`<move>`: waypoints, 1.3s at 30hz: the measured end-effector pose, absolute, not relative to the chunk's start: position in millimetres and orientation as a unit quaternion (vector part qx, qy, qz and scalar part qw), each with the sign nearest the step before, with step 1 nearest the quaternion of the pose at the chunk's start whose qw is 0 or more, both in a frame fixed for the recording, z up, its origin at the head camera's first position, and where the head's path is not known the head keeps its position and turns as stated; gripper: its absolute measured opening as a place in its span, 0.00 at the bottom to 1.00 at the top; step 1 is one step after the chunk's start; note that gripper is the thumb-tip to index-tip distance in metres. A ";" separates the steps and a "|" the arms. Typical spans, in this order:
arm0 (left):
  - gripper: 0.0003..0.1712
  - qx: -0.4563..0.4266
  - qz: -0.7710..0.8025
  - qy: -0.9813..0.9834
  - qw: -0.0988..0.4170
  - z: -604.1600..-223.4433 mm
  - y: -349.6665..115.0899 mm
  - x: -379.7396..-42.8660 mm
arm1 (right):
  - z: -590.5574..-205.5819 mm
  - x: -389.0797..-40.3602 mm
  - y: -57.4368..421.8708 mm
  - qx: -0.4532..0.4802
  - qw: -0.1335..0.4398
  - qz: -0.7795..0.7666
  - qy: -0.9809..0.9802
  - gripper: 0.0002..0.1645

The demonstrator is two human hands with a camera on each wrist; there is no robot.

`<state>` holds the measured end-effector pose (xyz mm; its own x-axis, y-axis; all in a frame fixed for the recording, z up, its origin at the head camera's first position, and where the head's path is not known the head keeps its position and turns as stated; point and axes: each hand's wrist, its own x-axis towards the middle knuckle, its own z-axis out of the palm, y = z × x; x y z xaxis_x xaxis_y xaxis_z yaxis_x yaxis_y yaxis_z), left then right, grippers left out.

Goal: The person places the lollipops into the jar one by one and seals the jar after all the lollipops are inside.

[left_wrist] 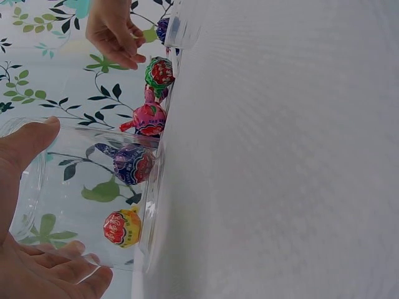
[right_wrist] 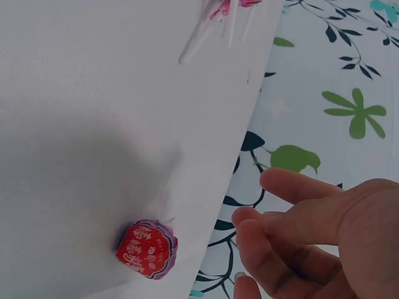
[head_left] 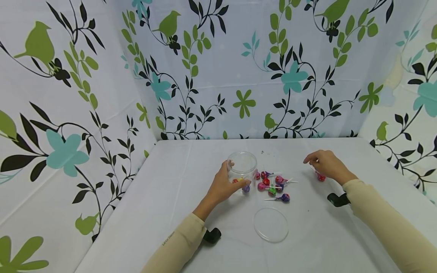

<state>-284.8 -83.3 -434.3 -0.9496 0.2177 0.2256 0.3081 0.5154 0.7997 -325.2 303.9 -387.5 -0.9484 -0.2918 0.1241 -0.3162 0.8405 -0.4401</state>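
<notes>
My left hand (head_left: pixel 222 185) grips a clear plastic jar (head_left: pixel 242 168) standing on the white table, thumb on one side and fingers on the other. Inside, a purple-wrapped lollipop (left_wrist: pixel 133 164) and a yellow-and-red one (left_wrist: pixel 122 228) lie at the bottom. To the right, my right hand (head_left: pixel 326 165) hovers with loosely bent fingers, nothing between them. Below it a red-and-purple wrapped lollipop (right_wrist: pixel 148 249) lies on the table, apart from the fingertips in the right wrist view.
Several lollipops lie in a loose pile right of the jar, among them a green one (head_left: pixel 271 192) and a blue one (head_left: pixel 285 197). Nearer me lies a clear round lid (head_left: pixel 271 241). A patterned curtain (head_left: pixel 211 76) hangs behind the table (head_left: pixel 164 212).
</notes>
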 end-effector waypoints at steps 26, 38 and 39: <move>0.60 -0.142 -0.469 -0.870 0.042 -432.6 -83.1 -283.5 | -409.9 -333.7 335.1 0.141 -0.042 0.228 -0.963 0.20; 0.60 -0.142 -0.467 -0.872 0.037 -431.9 -83.2 -284.1 | -409.5 -335.1 336.7 0.139 -0.037 0.214 -0.966 0.14; 0.60 -0.141 -0.466 -0.873 0.037 -431.8 -83.2 -284.0 | -408.9 -335.0 336.6 0.139 -0.041 0.213 -0.966 0.13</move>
